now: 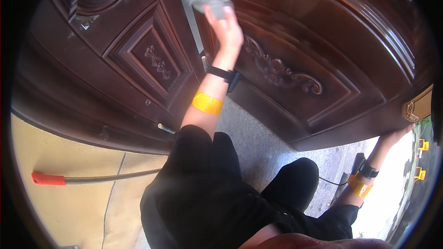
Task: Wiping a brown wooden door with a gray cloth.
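Observation:
A crumpled grey cloth (214, 2) is held in the fingers of my left hand (226, 29), at the upper middle of the view. Both are motion-blurred. They are over the brown door leaf (263, 110) with carved scrollwork, near the gap between the two leaves. Far to the right, my right hand (394, 137) is at that leaf's outer edge, just below a gold-coloured handle plate (417, 105). The door edge partly hides this hand, so its grip is unclear. A second carved leaf (131, 86) stands on the left.
Metal bolts (166, 128) project from the left leaf's edge. A long pole with a red grip (48, 179) is by the yellow surface (79, 207) at lower left. Grey flooring (245, 135) shows between my knees and the doors. A black cable (332, 181) runs near my right forearm.

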The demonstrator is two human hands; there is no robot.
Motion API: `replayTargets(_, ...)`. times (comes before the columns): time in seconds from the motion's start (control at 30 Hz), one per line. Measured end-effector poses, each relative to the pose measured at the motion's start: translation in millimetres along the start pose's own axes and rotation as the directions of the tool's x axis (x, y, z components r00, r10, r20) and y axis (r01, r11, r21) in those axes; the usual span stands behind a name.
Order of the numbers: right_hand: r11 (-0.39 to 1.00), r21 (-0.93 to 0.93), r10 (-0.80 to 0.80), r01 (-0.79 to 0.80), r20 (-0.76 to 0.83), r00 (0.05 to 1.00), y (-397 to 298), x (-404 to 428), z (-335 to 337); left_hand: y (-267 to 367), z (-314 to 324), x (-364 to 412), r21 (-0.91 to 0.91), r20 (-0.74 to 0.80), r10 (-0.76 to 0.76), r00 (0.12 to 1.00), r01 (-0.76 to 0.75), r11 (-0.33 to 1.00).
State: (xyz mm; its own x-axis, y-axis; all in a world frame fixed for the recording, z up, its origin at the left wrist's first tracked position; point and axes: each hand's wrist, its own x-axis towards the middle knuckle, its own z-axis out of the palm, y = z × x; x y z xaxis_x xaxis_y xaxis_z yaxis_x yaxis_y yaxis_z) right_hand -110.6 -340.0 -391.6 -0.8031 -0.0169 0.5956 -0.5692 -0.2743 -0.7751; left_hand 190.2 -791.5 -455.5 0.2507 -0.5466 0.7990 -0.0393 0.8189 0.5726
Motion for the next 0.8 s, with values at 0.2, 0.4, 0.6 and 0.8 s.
replayTargets(0.2, 1.000, 0.007, -0.013, 0.013, -0.011, 1.000, 13.2, 11.9, -18.3, -14.1, -14.3, -66.5, 0.170, 0.160, 0.017, 0.987, -0.045, 0.984)
replayTargets(0.4, 0.992, -0.008, -0.128, 0.128, 0.030, 0.991, 20.5, 13.2, -10.7, -83.3, -18.3, -83.1, -0.178, -0.185, -0.604, 0.776, 0.578, 0.797)
replayTargets(0.6, 0.951, -0.138, -0.274, 0.278, 0.048, 0.961, 23.3, 11.2, -17.4, 81.3, 30.9, -103.7, -0.101, 0.054, -0.133, 0.990, 0.138, 0.985)
replayTargets(0.8, 0.946, -0.299, -0.132, 0.127, 0.002, 0.991, 5.6, 6.9, -14.3, 171.1, 43.7, -180.9, -0.129, 0.571, 0.583, 0.578, -0.638, 0.759)
